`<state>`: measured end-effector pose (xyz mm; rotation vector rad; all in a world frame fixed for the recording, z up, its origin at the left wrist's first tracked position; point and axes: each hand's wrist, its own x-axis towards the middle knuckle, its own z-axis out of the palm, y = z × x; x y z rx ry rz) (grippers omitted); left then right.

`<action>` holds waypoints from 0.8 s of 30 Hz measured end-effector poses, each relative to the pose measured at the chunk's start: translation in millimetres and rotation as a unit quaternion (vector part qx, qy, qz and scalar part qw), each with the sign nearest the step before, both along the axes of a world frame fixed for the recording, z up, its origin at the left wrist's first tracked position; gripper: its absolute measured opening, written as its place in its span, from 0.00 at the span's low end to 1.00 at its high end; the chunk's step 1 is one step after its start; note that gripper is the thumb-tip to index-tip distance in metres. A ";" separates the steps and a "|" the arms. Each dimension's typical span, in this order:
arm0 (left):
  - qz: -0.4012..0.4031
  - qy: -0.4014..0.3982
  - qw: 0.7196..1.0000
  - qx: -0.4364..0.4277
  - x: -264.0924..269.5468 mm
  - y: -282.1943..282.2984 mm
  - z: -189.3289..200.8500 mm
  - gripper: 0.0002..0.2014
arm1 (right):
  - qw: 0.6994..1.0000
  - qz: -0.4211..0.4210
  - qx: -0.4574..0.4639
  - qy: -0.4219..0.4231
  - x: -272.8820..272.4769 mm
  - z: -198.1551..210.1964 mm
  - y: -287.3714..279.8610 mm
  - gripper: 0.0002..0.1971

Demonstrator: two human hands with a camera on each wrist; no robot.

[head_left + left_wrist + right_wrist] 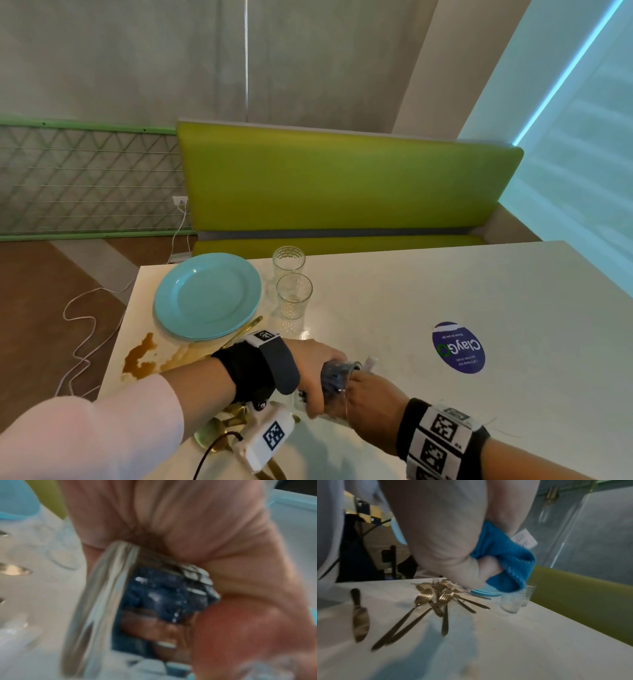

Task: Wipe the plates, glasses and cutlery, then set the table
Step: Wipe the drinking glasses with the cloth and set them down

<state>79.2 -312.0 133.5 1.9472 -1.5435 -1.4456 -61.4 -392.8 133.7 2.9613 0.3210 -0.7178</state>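
Note:
My left hand (313, 373) grips a clear glass (346, 406) tilted on its side just above the white table (445, 291). A blue cloth (337, 375) is stuffed into the glass, and my right hand (371, 399) grips that cloth at the glass's mouth. In the left wrist view the glass (96, 608) is blurred, with the cloth (163, 595) showing through its wall. The right wrist view shows the cloth (508, 561) bunched in my right hand (453, 547). Stacked turquoise plates (205, 298) and two more glasses (294, 296) stand at the far left. Gold cutlery (433, 601) lies piled near the front edge.
A brown spill (140, 356) stains the table's left edge beside the plates. A single knife (359, 616) lies apart from the pile. A round blue sticker (458, 346) is on the tabletop to the right. A green bench (342, 178) runs behind the table.

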 end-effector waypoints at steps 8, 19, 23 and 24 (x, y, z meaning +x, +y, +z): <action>0.121 -0.015 0.980 -0.157 -18.4 -13.4 -24.7 0.37 | 0.915 -0.320 0.199 0.143 13.3 30.8 -34.2 0.17; 0.362 -0.081 0.913 -0.172 -9.6 -54.8 -78.9 0.48 | 0.450 -0.637 0.615 -0.119 -1.3 58.5 -138.5 0.17; 0.483 -0.018 0.859 -0.169 -13.6 -76.4 -93.4 0.47 | 0.410 -0.686 0.579 -0.160 -2.4 50.0 -163.5 0.18; 0.513 0.000 0.841 -0.170 -14.3 -82.6 -97.1 0.48 | 0.401 -0.690 0.578 -0.171 -1.6 45.0 -168.2 0.19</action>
